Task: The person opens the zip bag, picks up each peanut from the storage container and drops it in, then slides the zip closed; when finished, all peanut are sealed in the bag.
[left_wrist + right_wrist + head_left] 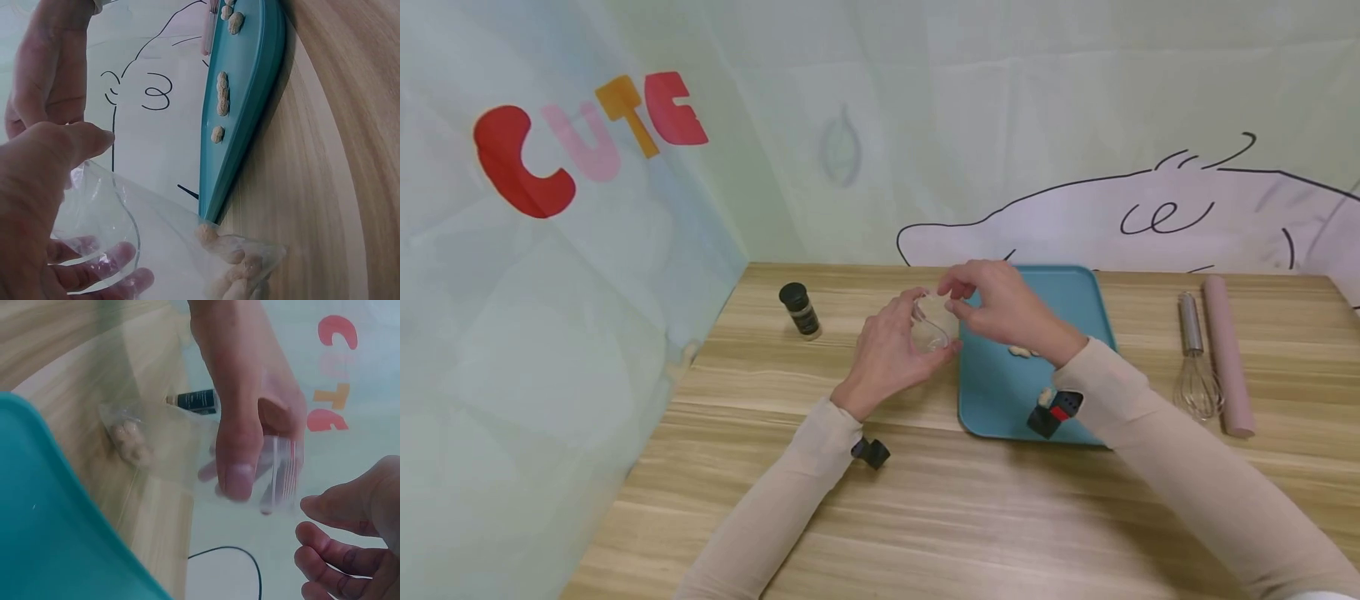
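My left hand [891,346] holds a clear zip bag [165,219] near its top, with the thumb outside and fingers showing through the plastic. Several peanuts [244,269] lie gathered in the bag's bottom corner, close above the tabletop. Beside the bag's zip edge is my right hand [1000,304]. In the right wrist view its bent fingers [325,565] and thumb are close to that edge and pinch nothing. Under my right arm, the blue tray [1000,408] carries several loose peanuts [222,94].
A pepper-type shaker [801,312] with a black cap stands left of my hands. Right of the tray lie a wire whisk [1197,358] and a pink rolling pin [1228,358]. A printed cloth [850,125] hangs behind the wooden table [895,517].
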{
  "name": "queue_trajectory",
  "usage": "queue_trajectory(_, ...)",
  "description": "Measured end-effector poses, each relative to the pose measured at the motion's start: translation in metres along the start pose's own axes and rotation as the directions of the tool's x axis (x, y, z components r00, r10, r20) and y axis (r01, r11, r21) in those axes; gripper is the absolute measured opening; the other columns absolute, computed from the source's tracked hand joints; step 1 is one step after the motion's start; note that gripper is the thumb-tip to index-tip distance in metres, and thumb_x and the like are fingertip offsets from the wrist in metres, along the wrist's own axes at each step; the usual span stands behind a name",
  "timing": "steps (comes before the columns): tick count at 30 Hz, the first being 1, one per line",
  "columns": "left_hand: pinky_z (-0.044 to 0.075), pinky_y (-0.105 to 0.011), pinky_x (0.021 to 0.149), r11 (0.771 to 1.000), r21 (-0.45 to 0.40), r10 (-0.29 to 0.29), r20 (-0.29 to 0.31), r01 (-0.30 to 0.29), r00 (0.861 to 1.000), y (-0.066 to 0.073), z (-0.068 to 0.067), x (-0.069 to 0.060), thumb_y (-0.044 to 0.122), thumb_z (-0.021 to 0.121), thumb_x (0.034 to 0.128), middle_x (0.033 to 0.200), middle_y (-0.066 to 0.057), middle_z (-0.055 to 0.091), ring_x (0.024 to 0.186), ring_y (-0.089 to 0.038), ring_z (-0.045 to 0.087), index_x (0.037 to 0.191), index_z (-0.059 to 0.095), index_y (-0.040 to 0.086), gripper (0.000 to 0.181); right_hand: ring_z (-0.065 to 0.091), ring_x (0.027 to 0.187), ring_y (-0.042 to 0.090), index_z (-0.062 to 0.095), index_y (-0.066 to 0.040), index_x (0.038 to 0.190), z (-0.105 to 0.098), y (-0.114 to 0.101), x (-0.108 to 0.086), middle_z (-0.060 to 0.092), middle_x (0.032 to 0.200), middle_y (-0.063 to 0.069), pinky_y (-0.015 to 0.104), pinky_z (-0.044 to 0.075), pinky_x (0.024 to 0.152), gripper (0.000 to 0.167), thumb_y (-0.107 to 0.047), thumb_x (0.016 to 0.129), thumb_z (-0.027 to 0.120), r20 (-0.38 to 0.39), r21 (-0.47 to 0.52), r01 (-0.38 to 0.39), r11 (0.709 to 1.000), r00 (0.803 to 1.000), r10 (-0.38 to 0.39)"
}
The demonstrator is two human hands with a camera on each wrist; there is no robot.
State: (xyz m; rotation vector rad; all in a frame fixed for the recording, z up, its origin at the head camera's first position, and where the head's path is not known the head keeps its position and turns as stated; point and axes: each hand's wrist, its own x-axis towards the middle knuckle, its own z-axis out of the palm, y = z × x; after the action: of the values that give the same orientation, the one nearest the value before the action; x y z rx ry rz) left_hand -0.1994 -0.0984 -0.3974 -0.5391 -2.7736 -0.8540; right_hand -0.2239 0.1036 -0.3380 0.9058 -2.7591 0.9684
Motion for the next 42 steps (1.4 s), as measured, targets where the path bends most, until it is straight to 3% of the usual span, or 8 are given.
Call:
queue_trajectory(6, 0.054, -0.056, 0.102, 1.0, 0.012, -0.004, -0.002, 0.004, 1.0, 0.001, -0.001, 0.0, 0.054, 0.082, 0.0868, 0.12, -0.009, 0.072, 0.11, -0.026, 0.069, 0.153, 0.05, 0.008, 0.087, 0.071, 0.095, 0.029, 0.078, -0.003, 0.112, -0.002, 0.021, -0.007, 0.079, 0.101, 0.013, 0.051, 0.057, 0.089, 0.017, -0.006, 0.098, 0.069, -0.014, 0.013, -0.011, 1.0, 1.0, 0.011)
queue_trajectory(11, 0.054, -0.055, 0.103, 1.0, 0.018, -0.002, -0.003, 0.003, 1.0, 0.001, 0.0, 0.001, 0.055, 0.081, 0.0871, 0.119, -0.009, 0.073, 0.11, -0.026, 0.069, 0.154, 0.051, 0.008, 0.087, 0.071, 0.096, 0.03, 0.077, -0.001, 0.114, 0.001, 0.051, -0.019, 0.078, 0.101, 0.015, 0.05, 0.057, 0.087, 0.018, -0.007, 0.099, 0.07, 0.023, 0.031, -0.081, 0.996, 0.996, 0.08)
queue_trajectory(17, 0.053, -0.056, 0.105, 1.0, 0.022, -0.011, 0.008, 0.011, 1.0, 0.001, 0.0, 0.001, 0.056, 0.081, 0.0873, 0.12, -0.01, 0.073, 0.112, -0.027, 0.07, 0.155, 0.05, 0.009, 0.087, 0.07, 0.101, 0.03, 0.076, -0.002, 0.121, 0.006, 0.085, -0.03, 0.077, 0.108, 0.016, 0.05, 0.057, 0.089, 0.024, -0.01, 0.099, 0.073, 0.121, 0.025, -0.187, 0.982, 0.976, 0.183)
queue_trajectory(21, 0.053, -0.056, 0.105, 1.0, 0.022, -0.019, 0.01, 0.019, 1.0, 0.001, 0.0, 0.0, 0.056, 0.081, 0.087, 0.121, -0.01, 0.073, 0.112, -0.027, 0.07, 0.154, 0.05, 0.01, 0.087, 0.071, 0.105, 0.033, 0.076, -0.002, 0.124, 0.008, 0.098, -0.033, 0.077, 0.113, 0.018, 0.054, 0.057, 0.094, 0.028, -0.013, 0.098, 0.074, 0.173, 0.029, -0.242, 0.97, 0.957, 0.234)
queue_trajectory(24, 0.053, -0.056, 0.105, 1.0, 0.023, -0.019, 0.008, 0.019, 1.0, 0.001, 0.0, 0.0, 0.056, 0.081, 0.0868, 0.121, -0.01, 0.073, 0.112, -0.026, 0.069, 0.154, 0.05, 0.01, 0.087, 0.072, 0.101, 0.03, 0.076, -0.002, 0.123, 0.011, 0.106, -0.035, 0.078, 0.111, 0.017, 0.049, 0.057, 0.091, 0.029, -0.014, 0.097, 0.076, 0.194, 0.021, -0.264, 0.964, 0.947, 0.255)
queue_trajectory(31, 0.054, -0.056, 0.104, 1.0, 0.017, -0.014, 0.005, 0.014, 1.0, 0.002, 0.0, 0.001, 0.056, 0.081, 0.0865, 0.121, -0.01, 0.073, 0.111, -0.027, 0.07, 0.154, 0.05, 0.009, 0.088, 0.068, 0.09, 0.021, 0.078, -0.003, 0.121, 0.017, 0.115, -0.036, 0.078, 0.102, 0.013, 0.033, 0.051, 0.077, 0.027, -0.015, 0.096, 0.078, 0.182, 0.025, -0.277, 0.961, 0.946, 0.268)
queue_trajectory(37, 0.054, -0.055, 0.104, 1.0, 0.019, -0.017, 0.013, 0.017, 1.0, 0.002, 0.0, 0.001, 0.056, 0.081, 0.0867, 0.121, -0.01, 0.073, 0.11, -0.027, 0.069, 0.155, 0.05, 0.01, 0.088, 0.068, 0.102, 0.028, 0.077, -0.007, 0.124, 0.015, 0.107, -0.035, 0.077, 0.111, 0.015, 0.041, 0.053, 0.086, 0.028, -0.018, 0.098, 0.076, 0.141, 0.045, -0.303, 0.952, 0.945, 0.294)
queue_trajectory(42, 0.053, -0.056, 0.106, 1.0, 0.022, -0.023, 0.02, 0.022, 1.0, 0.002, 0.0, 0.0, 0.057, 0.081, 0.0871, 0.123, -0.01, 0.073, 0.11, -0.027, 0.069, 0.155, 0.049, 0.011, 0.088, 0.07, 0.107, 0.029, 0.077, -0.007, 0.126, 0.008, 0.089, -0.031, 0.078, 0.119, 0.014, 0.049, 0.057, 0.093, 0.029, -0.017, 0.099, 0.077, 0.072, 0.106, -0.24, 0.965, 0.97, 0.233)
